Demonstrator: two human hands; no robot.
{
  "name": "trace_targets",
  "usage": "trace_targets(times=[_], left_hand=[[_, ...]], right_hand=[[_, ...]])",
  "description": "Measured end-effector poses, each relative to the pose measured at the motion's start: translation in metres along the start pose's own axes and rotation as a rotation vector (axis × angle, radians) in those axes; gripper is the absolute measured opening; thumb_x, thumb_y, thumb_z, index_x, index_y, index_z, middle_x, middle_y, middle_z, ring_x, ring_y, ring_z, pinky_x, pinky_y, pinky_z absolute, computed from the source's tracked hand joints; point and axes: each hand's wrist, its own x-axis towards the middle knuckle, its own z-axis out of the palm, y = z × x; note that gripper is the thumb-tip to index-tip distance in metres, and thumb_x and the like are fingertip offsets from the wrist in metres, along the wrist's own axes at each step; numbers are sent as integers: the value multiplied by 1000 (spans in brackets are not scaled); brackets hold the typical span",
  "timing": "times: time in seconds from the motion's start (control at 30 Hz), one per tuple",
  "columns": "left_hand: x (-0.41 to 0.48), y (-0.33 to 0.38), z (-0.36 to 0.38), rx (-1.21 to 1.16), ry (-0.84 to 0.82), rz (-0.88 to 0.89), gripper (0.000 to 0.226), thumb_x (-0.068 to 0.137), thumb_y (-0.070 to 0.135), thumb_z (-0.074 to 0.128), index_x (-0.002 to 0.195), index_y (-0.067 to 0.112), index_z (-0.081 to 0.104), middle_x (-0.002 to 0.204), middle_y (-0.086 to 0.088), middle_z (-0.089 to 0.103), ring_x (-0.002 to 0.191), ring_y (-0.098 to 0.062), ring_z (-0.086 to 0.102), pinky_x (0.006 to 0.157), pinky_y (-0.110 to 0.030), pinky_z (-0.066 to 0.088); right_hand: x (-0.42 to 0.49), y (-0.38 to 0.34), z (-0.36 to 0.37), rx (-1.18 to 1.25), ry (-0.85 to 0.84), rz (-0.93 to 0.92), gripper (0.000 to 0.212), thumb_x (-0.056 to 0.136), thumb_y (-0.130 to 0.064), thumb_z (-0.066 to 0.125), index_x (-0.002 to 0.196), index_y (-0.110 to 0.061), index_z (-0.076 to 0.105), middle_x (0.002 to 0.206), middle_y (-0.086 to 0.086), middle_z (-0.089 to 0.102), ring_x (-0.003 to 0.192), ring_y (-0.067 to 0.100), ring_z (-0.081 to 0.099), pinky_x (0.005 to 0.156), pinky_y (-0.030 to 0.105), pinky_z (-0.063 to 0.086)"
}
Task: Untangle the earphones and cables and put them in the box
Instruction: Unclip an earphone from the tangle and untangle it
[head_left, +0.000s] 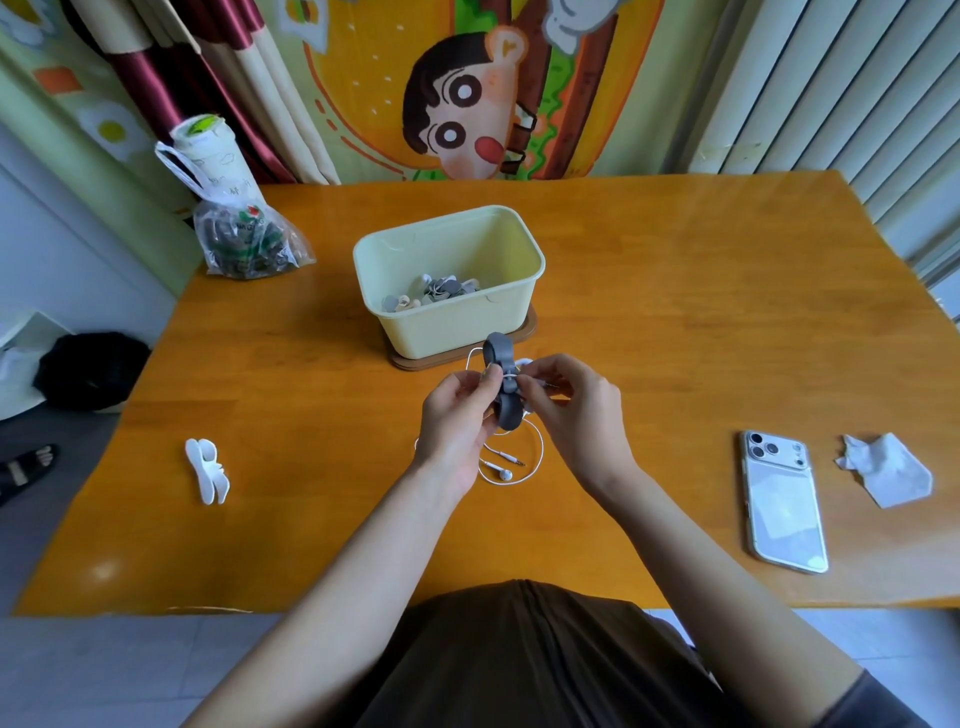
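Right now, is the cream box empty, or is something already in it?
Partly filled. A small pile of grey and white pieces lies on the floor of the box, well below its rim.

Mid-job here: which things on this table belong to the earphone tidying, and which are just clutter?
In the job: grey cable winder held in left hand and right hand; white earphones; yellow box; likely the white winder.
Lying about: phone, crumpled tissue, plastic bag.
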Motion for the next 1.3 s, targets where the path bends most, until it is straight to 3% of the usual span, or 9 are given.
trace_targets(times=[0.17, 0.37, 0.63, 0.73, 0.83, 1.0, 1.17, 1.23, 1.3], left_hand=[[2, -2, -1, 72, 64, 46, 9, 94, 10, 56, 92, 5, 50, 96, -16, 63, 85, -21, 66, 63, -23, 56], [4, -4, -2, 90, 94, 47, 10, 94, 8, 56, 88, 6, 48, 103, -21, 63, 85, -22, 67, 68, -29, 56], [5, -6, -7, -10, 69, -90, 7, 93, 8, 57, 89, 6, 52, 95, -15, 66, 85, -23, 66, 69, -28, 56], [6, -8, -10, 8, 49, -120, 5, 93, 9, 58, 90, 7, 54, 96, -14, 67, 86, -21, 67, 72, -27, 55], [8, -11, -12, 45, 47, -130, 5, 93, 13, 58, 93, 8, 56, 95, -11, 67, 83, -17, 66, 71, -24, 53], [13, -10, -17, 1, 37, -156, 16, 92, 13, 59, 107, 7, 56, 101, -13, 67, 89, -22, 65, 72, -30, 52], [17, -6, -16, 0, 15, -100, 32, 94, 9, 54, 127, 8, 53, 112, -17, 67, 96, -26, 66, 71, -30, 54], [18, -5, -15, 35, -3, -65, 29, 97, 9, 50, 126, 7, 55, 111, -16, 67, 94, -23, 67, 68, -26, 55], [21, -4, -12, 57, -3, -41, 25, 98, 10, 48, 121, 8, 59, 102, -12, 69, 87, -17, 68, 64, -23, 54]], right_hand=[[1, 2, 1, -23, -34, 33, 4, 84, -14, 68, 84, -13, 64, 79, -9, 65, 74, 5, 63, 63, 11, 49], [5, 4, 1, 41, -81, 119, 6, 81, -11, 68, 79, -15, 64, 73, -6, 67, 67, 10, 65, 61, 21, 53], [9, 4, -5, 492, -284, 526, 6, 85, -10, 66, 84, -7, 61, 81, 12, 67, 70, 16, 63, 69, 26, 57], [12, 11, -3, 232, -256, 427, 10, 85, -16, 68, 83, -7, 63, 76, 6, 67, 69, 14, 62, 68, 24, 54], [15, 17, 1, -33, -214, 303, 17, 83, -24, 71, 85, -8, 66, 67, -6, 63, 59, 2, 54, 55, 12, 42], [22, 22, 3, 10, -263, 342, 6, 86, -17, 66, 89, -12, 64, 80, 0, 65, 73, 12, 59, 68, 27, 49], [20, 19, 4, -168, -58, 128, 20, 89, 2, 53, 106, -7, 61, 105, 3, 57, 85, 8, 53, 72, 6, 41], [16, 14, 7, -179, -24, 20, 18, 91, 0, 52, 106, -7, 60, 102, 1, 55, 84, 7, 51, 72, 6, 41], [12, 11, 11, -199, -98, -18, 16, 93, -12, 55, 108, -9, 59, 102, -2, 53, 85, 7, 51, 74, 13, 44]])
